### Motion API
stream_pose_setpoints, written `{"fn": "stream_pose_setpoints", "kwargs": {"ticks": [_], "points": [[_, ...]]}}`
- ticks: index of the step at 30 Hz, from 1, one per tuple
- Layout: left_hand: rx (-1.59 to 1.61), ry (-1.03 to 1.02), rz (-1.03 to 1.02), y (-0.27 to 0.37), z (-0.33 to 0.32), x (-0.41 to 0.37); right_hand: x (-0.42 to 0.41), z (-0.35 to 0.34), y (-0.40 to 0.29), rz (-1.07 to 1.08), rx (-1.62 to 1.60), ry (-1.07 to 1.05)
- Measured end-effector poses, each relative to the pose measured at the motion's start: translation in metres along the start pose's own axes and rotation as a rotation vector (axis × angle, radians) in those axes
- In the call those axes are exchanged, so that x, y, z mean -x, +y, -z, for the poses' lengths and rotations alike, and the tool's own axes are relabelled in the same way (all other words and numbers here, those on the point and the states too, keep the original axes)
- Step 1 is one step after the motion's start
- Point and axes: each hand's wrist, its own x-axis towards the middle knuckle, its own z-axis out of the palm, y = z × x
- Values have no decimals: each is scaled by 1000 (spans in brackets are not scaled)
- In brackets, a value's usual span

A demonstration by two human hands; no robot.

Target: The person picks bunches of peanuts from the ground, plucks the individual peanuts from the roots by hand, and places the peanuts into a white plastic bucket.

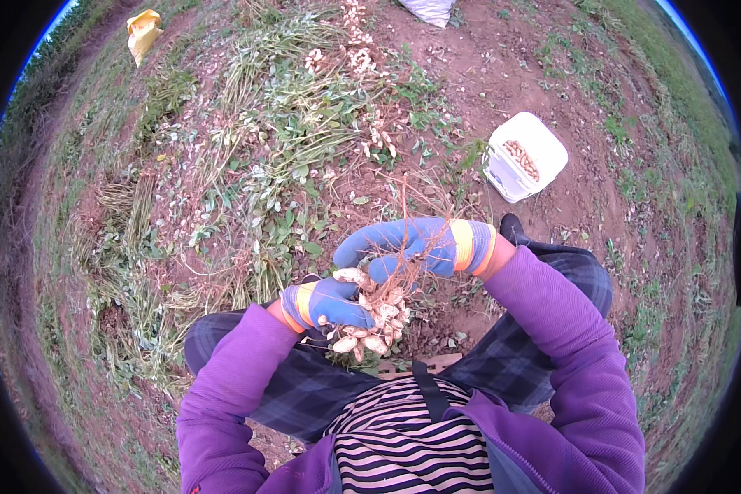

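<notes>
Both my hands wear blue-coated work gloves with orange and grey cuffs. In front of my lap they hold a cluster of peanut pods [386, 318] with thin brown roots [407, 262] attached. My right hand [407, 247] is closed around the roots from above, its fingers curled over them. My left hand [339, 304] grips the left side of the pods, with its fingertips partly hidden behind them. Several pale pods hang below and between the gloves.
A white plastic bucket [498, 170] with some peanuts [522, 160] inside stands ahead on the right. Pulled peanut plants [296, 117] lie ahead and left, with a row of pods [359, 49] beyond. A yellow sack [142, 37] stands far left, a white sack [431, 7] at the top.
</notes>
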Motion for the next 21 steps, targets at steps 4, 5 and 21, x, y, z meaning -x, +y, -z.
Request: {"fn": "stream_pose_setpoints", "kwargs": {"ticks": [4,5,21], "points": [[-545,-6,208,2,11,-6,-8,-3,-2,18,195,-78],[-464,-14,158,-4,11,-7,-10,-4,0,89,296,-97],[-459,4,-53,-20,7,-12,-10,-12,13,47,445,81]]}}
